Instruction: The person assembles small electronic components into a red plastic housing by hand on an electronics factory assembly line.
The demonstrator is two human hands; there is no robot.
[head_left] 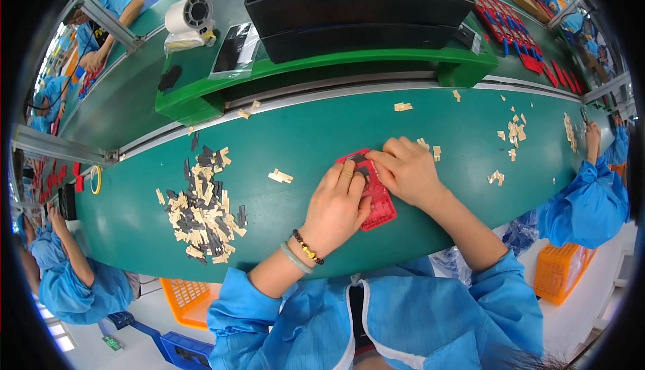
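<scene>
A red plastic case (381, 213) lies on the green bench in front of me, slightly tilted to the left at its far end. My left hand (338, 202) is closed over its left side, fingers bent onto the inner face and thumb toward the near part. At the far right edge of the case, my right hand (411, 170) is curled, its fingertips pressed together beside a dark strip (357, 158) set in the case. Whatever those fingertips pinch is hidden. A heap of small beige and dark grey strips (209, 219) lies left of my hands.
Loose beige strips (280, 176) are scattered around the bench (282, 141). Beyond it, a green shelf (322, 61) carries a black bin (356, 20) and a white roll (189, 14). Co-workers in blue sit at both sides. Orange crates (557, 272) stand below the bench.
</scene>
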